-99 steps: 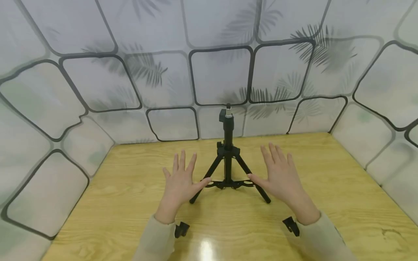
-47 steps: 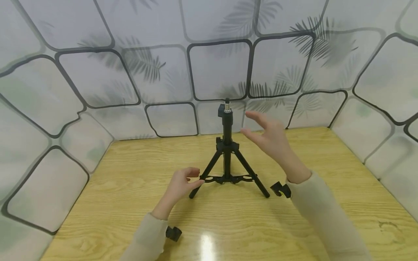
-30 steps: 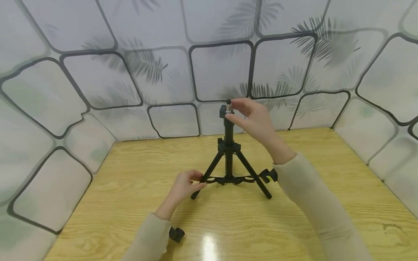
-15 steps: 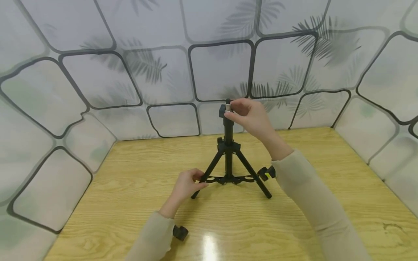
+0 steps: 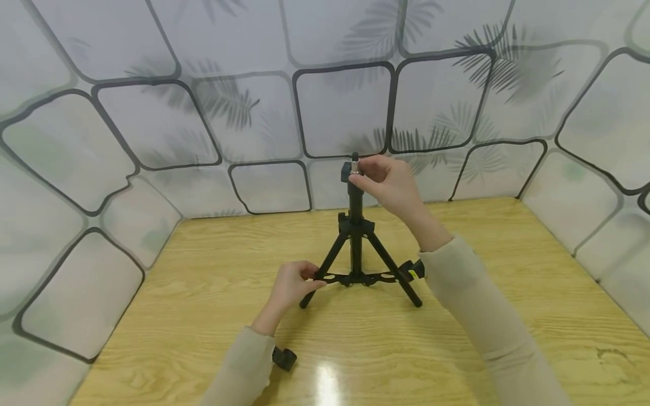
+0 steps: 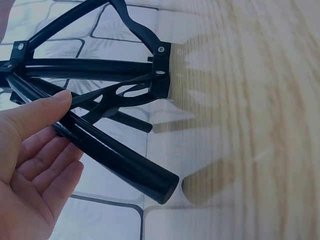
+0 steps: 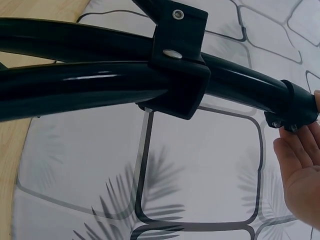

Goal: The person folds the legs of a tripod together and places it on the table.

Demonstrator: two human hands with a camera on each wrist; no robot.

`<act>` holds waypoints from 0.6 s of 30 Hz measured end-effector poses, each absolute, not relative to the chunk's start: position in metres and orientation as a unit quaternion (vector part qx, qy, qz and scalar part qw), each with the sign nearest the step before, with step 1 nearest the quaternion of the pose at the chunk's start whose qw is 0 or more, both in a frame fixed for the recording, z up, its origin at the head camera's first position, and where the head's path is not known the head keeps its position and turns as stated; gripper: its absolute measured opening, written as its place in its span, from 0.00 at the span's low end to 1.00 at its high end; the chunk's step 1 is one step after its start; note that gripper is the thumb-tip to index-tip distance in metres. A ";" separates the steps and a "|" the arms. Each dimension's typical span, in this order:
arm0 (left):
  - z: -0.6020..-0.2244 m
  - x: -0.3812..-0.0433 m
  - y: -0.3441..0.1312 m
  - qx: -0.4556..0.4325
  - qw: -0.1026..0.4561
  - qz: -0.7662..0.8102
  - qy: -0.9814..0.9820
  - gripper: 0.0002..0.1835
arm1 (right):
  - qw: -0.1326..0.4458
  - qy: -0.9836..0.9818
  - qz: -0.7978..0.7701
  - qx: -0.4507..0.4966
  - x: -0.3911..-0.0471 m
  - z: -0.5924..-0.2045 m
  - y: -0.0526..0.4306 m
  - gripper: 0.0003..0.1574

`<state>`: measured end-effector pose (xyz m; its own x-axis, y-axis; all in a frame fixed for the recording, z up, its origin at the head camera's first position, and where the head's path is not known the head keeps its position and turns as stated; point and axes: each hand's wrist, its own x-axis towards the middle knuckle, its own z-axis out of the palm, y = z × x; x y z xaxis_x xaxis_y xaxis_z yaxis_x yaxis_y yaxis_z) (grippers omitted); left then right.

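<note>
A black tripod stand stands upright on the table, its legs spread and a silver spigot on top. My left hand pinches the stand's left leg between thumb and fingers, near the end of the flat brace. In the left wrist view, the thumb lies over that leg, with the fingers curled beneath. My right hand holds the top of the column, thumb in front and fingers behind. In the right wrist view, its fingers are at the black collar; the spigot is out of frame.
The wooden table is ringed by a patterned fabric wall close behind the stand. A black knob juts from the column's top. Black wrist mounts hang by both sleeves, the right one beside the stand's right leg.
Both hands were spread flat on either side of the stand. The right then rose to the column's top and took hold; the left closed on the left leg. The stand has barely shifted.
</note>
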<state>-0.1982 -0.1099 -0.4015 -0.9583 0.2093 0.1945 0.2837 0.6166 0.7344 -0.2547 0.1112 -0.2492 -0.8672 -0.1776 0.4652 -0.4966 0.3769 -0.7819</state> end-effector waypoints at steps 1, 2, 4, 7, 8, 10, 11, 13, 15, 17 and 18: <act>-0.402 -0.198 -0.110 -0.137 0.046 -0.417 -0.897 0.10 | 0.155 -0.815 0.519 0.206 -0.254 -0.250 0.111 0.23; -0.402 -0.198 -0.110 -0.138 0.047 -0.418 -0.897 0.10 | 0.156 -0.815 0.518 0.207 -0.254 -0.250 0.111 0.23; -0.404 -0.199 -0.110 -0.137 0.048 -0.425 -0.893 0.11 | 0.159 -0.813 0.520 0.210 -0.254 -0.250 0.111 0.23; -0.405 -0.199 -0.110 -0.134 0.049 -0.438 -0.887 0.12 | 0.165 -0.810 0.522 0.211 -0.253 -0.251 0.111 0.22; -0.405 -0.200 -0.110 -0.133 0.050 -0.444 -0.885 0.12 | 0.167 -0.809 0.522 0.212 -0.253 -0.251 0.110 0.21; -0.405 -0.201 -0.111 -0.130 0.051 -0.452 -0.881 0.12 | 0.172 -0.810 0.520 0.212 -0.253 -0.251 0.110 0.21; -0.405 -0.201 -0.111 -0.131 0.053 -0.455 -0.879 0.12 | 0.174 -0.810 0.519 0.212 -0.253 -0.251 0.110 0.20; -0.405 -0.202 -0.111 -0.133 0.057 -0.458 -0.877 0.12 | 0.177 -0.812 0.515 0.212 -0.253 -0.251 0.109 0.21; -0.405 -0.202 -0.111 -0.136 0.060 -0.458 -0.876 0.12 | 0.178 -0.813 0.512 0.212 -0.253 -0.251 0.109 0.21; -0.405 -0.203 -0.111 -0.136 0.063 -0.456 -0.877 0.12 | 0.178 -0.814 0.510 0.213 -0.253 -0.251 0.109 0.21; -0.405 -0.203 -0.110 -0.136 0.064 -0.453 -0.879 0.12 | 0.179 -0.815 0.508 0.213 -0.253 -0.251 0.109 0.21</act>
<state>-0.2028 -0.1102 -0.4050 -0.9549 0.1806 0.2358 0.2969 0.5527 0.7787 -0.2528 0.1093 -0.2512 -0.8451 -0.1650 0.5085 -0.5291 0.3942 -0.7515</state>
